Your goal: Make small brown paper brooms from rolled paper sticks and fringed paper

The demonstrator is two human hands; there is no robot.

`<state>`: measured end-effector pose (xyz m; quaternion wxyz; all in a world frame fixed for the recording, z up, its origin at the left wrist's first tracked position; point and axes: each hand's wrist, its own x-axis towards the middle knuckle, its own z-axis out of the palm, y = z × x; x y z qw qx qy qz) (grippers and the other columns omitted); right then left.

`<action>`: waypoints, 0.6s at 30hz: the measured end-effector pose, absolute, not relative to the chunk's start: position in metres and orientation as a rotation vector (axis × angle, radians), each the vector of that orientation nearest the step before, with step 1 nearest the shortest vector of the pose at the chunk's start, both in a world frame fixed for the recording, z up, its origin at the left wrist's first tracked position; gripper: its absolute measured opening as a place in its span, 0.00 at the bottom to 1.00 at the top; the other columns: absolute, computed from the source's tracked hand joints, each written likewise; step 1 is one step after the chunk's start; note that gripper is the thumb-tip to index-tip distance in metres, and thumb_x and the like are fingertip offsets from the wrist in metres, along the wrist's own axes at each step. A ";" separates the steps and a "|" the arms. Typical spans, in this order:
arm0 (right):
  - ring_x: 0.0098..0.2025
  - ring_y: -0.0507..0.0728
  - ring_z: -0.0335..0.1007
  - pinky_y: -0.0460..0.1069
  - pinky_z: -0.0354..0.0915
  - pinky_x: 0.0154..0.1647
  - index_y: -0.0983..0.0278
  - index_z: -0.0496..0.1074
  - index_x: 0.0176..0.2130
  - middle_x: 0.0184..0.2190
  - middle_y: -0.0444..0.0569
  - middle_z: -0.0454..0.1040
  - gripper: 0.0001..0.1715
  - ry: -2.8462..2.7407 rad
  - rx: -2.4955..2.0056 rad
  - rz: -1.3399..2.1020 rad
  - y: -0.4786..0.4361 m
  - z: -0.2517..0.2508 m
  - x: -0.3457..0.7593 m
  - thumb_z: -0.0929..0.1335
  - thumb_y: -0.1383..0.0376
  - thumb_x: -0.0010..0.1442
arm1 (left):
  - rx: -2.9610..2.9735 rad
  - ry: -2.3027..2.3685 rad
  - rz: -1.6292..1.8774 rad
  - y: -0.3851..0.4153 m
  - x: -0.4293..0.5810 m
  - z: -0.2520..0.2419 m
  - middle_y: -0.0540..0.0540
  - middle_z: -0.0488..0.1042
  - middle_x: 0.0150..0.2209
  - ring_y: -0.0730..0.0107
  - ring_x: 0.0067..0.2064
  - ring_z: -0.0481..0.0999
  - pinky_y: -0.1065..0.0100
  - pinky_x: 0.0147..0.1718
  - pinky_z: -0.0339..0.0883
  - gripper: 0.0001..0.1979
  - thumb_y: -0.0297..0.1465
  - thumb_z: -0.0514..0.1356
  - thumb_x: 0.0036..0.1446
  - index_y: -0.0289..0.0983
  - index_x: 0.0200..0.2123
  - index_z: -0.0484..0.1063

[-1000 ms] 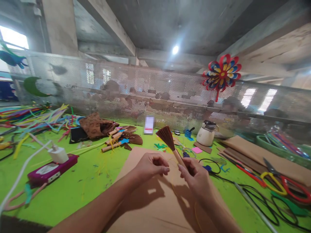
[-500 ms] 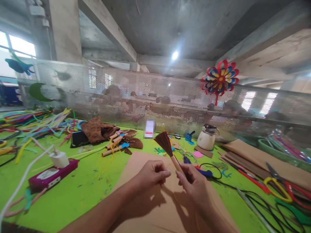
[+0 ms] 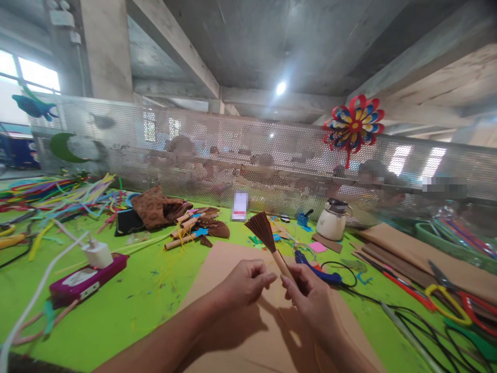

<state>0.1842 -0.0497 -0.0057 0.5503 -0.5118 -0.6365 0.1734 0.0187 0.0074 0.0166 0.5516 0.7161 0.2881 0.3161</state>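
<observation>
My right hand (image 3: 306, 290) is closed round the tan rolled handle of a small paper broom (image 3: 280, 263). Its dark brown pleated bristles (image 3: 261, 229) fan out up and to the left. Just left of the handle, my left hand (image 3: 250, 282) is closed in a pinch, apart from the broom; whatever lies between its fingertips is too small to make out. A thin yellow thread (image 3: 285, 322) hangs below the hands, over a brown paper sheet (image 3: 212, 264) on the green table. Several finished-looking paper brooms (image 3: 186, 238) with blue stars lie farther back on the left.
A blue glue gun (image 3: 318, 270) with a black cable lies right of the hands. Scissors (image 3: 446, 303) and folded brown paper (image 3: 392, 243) are farther right. A white jug (image 3: 331, 220) stands behind. A purple power strip (image 3: 87, 282) sits left. A perforated screen (image 3: 233, 134) closes off the back.
Both hands hold nearly the same pose, the broom still in the right one. The left fingertips have shifted very slightly toward the handle; the whole view has drifted a little.
</observation>
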 end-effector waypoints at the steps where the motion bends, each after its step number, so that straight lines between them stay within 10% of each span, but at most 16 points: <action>1: 0.21 0.54 0.67 0.46 0.64 0.21 0.66 0.71 0.38 0.21 0.45 0.71 0.15 -1.500 -1.213 0.407 -0.050 -0.006 0.183 0.66 0.56 0.58 | 1.708 0.698 0.752 0.008 0.019 0.016 0.58 0.54 0.09 0.80 0.12 0.50 0.72 0.14 0.41 0.26 0.56 0.57 0.47 0.39 0.18 0.58; 6: 0.21 0.53 0.67 0.47 0.64 0.22 0.66 0.72 0.37 0.21 0.45 0.71 0.14 -1.450 -1.224 0.375 -0.054 -0.002 0.179 0.66 0.57 0.58 | 1.759 0.805 0.817 0.010 0.017 0.015 0.54 0.51 0.07 0.79 0.12 0.51 0.70 0.17 0.47 0.34 0.58 0.45 0.54 0.38 0.09 0.55; 11: 0.23 0.53 0.68 0.47 0.65 0.24 0.66 0.71 0.38 0.24 0.46 0.72 0.13 -1.472 -1.230 0.437 -0.056 0.000 0.182 0.66 0.58 0.58 | 1.563 0.650 0.896 0.018 0.016 0.013 0.50 0.72 0.21 0.73 0.24 0.68 0.70 0.27 0.60 0.16 0.42 0.67 0.44 0.34 0.28 0.73; 18: 0.23 0.53 0.67 0.47 0.63 0.23 0.66 0.71 0.37 0.24 0.46 0.72 0.13 -1.445 -1.222 0.473 -0.057 0.002 0.183 0.67 0.58 0.57 | 1.273 0.546 0.928 0.015 0.016 0.016 0.45 0.77 0.30 0.67 0.33 0.76 0.63 0.38 0.68 0.20 0.32 0.71 0.41 0.32 0.40 0.74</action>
